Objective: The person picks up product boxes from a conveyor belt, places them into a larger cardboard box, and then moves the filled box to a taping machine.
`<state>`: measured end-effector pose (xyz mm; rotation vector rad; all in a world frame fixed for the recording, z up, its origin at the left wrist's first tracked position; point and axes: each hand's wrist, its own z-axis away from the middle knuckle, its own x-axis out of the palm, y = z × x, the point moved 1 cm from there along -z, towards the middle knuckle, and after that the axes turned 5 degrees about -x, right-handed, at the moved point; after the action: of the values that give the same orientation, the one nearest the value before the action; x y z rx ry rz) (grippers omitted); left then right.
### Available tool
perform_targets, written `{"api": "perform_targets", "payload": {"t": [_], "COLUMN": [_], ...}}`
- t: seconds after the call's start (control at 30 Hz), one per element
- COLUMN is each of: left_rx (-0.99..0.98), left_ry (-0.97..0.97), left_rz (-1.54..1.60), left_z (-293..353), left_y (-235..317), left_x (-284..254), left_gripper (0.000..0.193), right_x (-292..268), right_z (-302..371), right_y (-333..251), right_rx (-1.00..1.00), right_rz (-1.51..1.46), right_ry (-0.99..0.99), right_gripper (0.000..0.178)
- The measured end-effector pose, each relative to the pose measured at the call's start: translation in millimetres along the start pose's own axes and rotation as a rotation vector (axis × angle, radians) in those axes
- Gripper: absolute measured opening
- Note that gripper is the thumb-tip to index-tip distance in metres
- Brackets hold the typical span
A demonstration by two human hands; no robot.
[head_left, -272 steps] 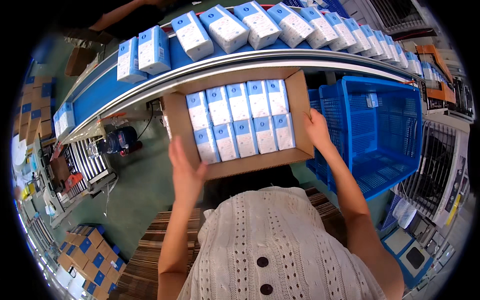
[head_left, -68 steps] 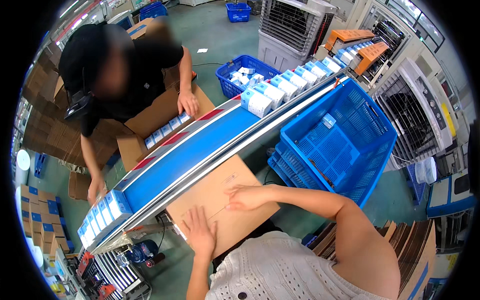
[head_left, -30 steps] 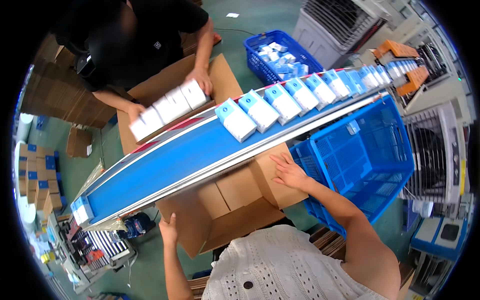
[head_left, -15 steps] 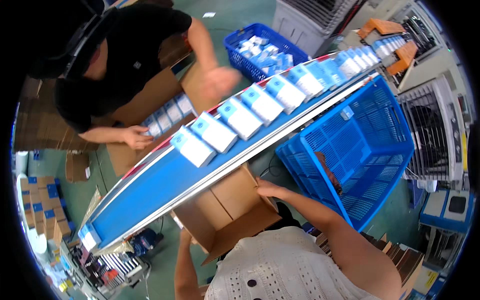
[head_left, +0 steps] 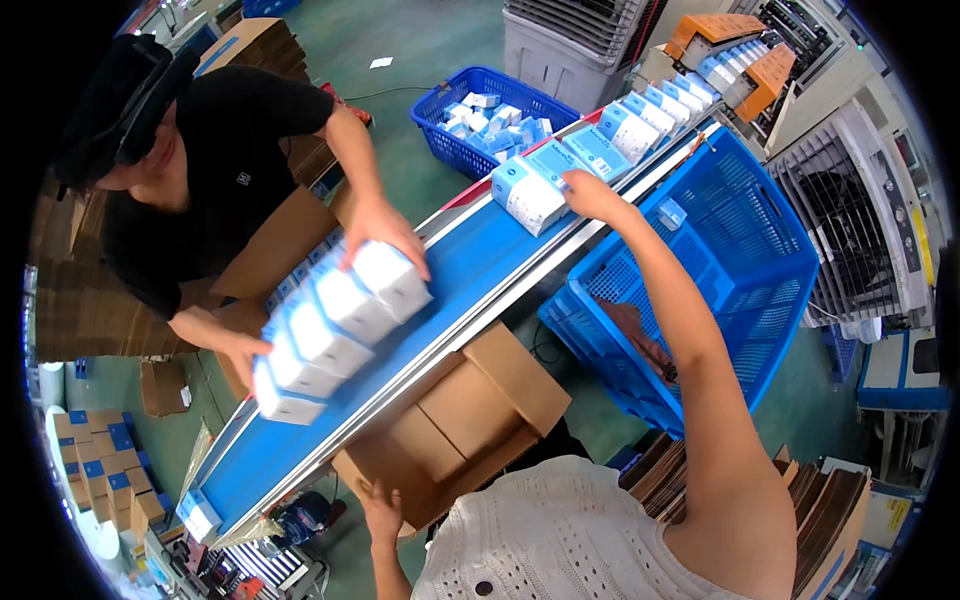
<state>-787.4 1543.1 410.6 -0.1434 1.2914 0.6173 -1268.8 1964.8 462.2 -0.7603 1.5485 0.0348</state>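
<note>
My right hand [head_left: 592, 195] reaches across the far rail, its fingers bent against the near edge of a white-and-blue carton [head_left: 530, 195] on the blue conveyor belt [head_left: 455, 262]. More cartons [head_left: 628, 130] stand in line up the belt. My left hand [head_left: 382, 512] has its fingers spread beside the left side of an open cardboard box [head_left: 445, 420], which rests tilted between my body and the belt. Across the belt, a co-worker's two hands [head_left: 385, 235] squeeze a row of several cartons [head_left: 325, 335] between them, over the belt.
A big blue crate [head_left: 735, 290] with a brown cloth in it stands right of the belt. Behind the belt is a blue basket [head_left: 480, 115] full of cartons. Flattened cardboard [head_left: 665, 475] leans at my right. A lone carton [head_left: 200, 515] sits at the belt's lower end.
My right hand has left the cardboard box and moved up to the cartons on the belt. The co-worker has gathered several cartons off the line between both hands. The box has tilted somewhat.
</note>
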Motion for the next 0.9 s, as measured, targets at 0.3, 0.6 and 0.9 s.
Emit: {"api": "perform_targets", "payload": {"t": [0.3, 0.6, 0.9], "left_rx": [0.022, 0.182, 0.180], "left_ry": [-0.340, -0.315, -0.387], "left_rz": [0.023, 0.304, 0.254], "left_z": [-20, -31, -7], "left_y": [44, 156, 155], "left_x": [-69, -83, -62], "left_gripper": [0.024, 0.024, 0.026], "right_x": [4, 0, -15], "right_z": [-26, -27, -10], "right_y": [24, 2, 36], "right_rx": [0.047, 0.232, -0.033], "right_rz": [-0.352, 0.298, -0.177], "right_ry": [-0.070, -0.087, 0.179], "right_gripper": [0.025, 0.059, 0.023]}}
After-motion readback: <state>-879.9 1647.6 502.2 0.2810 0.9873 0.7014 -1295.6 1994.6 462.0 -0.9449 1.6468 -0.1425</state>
